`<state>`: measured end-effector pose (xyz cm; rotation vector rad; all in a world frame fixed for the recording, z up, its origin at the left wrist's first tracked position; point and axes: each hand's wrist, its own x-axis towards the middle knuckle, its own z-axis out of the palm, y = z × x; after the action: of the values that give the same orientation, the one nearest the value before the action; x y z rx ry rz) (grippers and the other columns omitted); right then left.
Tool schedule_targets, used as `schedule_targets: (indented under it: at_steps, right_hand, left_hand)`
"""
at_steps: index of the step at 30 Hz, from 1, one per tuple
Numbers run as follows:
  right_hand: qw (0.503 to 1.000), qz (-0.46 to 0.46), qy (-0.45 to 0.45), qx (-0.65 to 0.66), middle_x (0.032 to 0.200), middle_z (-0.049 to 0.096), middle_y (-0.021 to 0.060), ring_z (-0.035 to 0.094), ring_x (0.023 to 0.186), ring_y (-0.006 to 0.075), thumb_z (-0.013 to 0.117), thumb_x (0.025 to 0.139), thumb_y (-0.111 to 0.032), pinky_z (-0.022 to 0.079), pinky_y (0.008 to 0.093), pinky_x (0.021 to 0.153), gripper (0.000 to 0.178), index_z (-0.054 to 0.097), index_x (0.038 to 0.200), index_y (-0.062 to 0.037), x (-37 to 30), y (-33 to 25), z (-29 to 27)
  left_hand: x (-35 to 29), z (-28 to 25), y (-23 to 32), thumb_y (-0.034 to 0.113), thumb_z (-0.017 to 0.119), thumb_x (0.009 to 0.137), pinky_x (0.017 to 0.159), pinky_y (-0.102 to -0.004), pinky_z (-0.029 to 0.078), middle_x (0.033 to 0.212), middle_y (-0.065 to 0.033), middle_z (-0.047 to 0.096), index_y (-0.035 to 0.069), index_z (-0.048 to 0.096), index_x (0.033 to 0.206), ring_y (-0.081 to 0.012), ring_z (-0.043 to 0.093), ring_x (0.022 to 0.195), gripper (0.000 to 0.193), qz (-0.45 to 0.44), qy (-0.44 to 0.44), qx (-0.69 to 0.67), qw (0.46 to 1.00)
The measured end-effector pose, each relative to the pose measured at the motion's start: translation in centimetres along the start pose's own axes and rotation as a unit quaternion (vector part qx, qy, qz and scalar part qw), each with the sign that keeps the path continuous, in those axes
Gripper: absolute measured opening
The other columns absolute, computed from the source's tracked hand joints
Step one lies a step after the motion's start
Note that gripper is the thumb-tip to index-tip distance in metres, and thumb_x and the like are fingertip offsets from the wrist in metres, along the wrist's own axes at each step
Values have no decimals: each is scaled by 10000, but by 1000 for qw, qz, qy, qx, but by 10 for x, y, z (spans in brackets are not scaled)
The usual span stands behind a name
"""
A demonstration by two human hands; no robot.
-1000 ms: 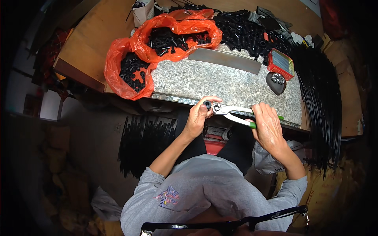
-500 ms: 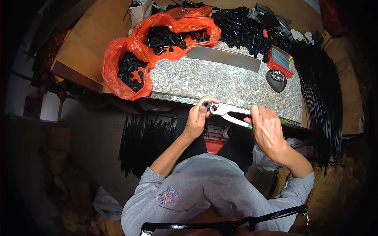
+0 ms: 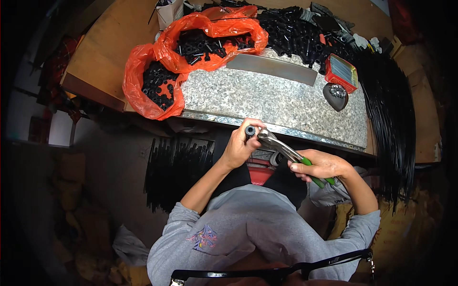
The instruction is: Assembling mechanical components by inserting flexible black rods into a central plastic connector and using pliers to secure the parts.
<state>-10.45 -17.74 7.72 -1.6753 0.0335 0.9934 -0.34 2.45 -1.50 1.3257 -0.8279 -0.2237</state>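
"While the left hand [image 3: 236,148] grips a black tube [image 3: 250,130], where are the pliers [image 3: 282,148]?"

"Held in the right hand [image 3: 320,163], tip just beside the tube."

"How far along?"

"Can't tell; black parts [image 3: 293,38] lie piled beyond both hands."

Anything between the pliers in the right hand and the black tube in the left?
Nothing visible: the pliers end just right of the tube, which the left hand holds. Contact is unclear.
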Motion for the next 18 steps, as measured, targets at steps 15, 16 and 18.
schedule_targets:
  at_steps: [15, 16, 18]
  right_hand:
    - [977, -8, -18, 212, 644, 434, 6, 425, 544, 67, 476, 918, -216, 379, 218, 479, 184, 439, 877, -40, 27, 13, 32]
    - [971, -24, -27, 235, 653, 418, -4, 410, 561, 61, 489, 910, -188, 365, 199, 490, 151, 437, 913, -47, 35, 19, 35]
    - [980, -44, -5, 192, 655, 427, -4, 415, 554, 61, 494, 907, -180, 368, 199, 487, 146, 446, 928, -44, 39, 15, 27]
  left_hand:
    - [-3, -20, 12, 153, 512, 889, 670, -255, 381, 799, -33, 495, 28, 436, 1011, -108, 449, 713, 191, -87, -43, 7, 995]
    - [-5, -18, 11, 144, 514, 889, 680, -239, 370, 793, -11, 475, 27, 437, 1040, -92, 435, 722, 206, -91, -15, -31, 995]
    - [-9, -21, 11, 120, 522, 885, 695, -193, 338, 778, 26, 424, 16, 433, 1112, -56, 398, 730, 265, -99, 22, -92, 991]
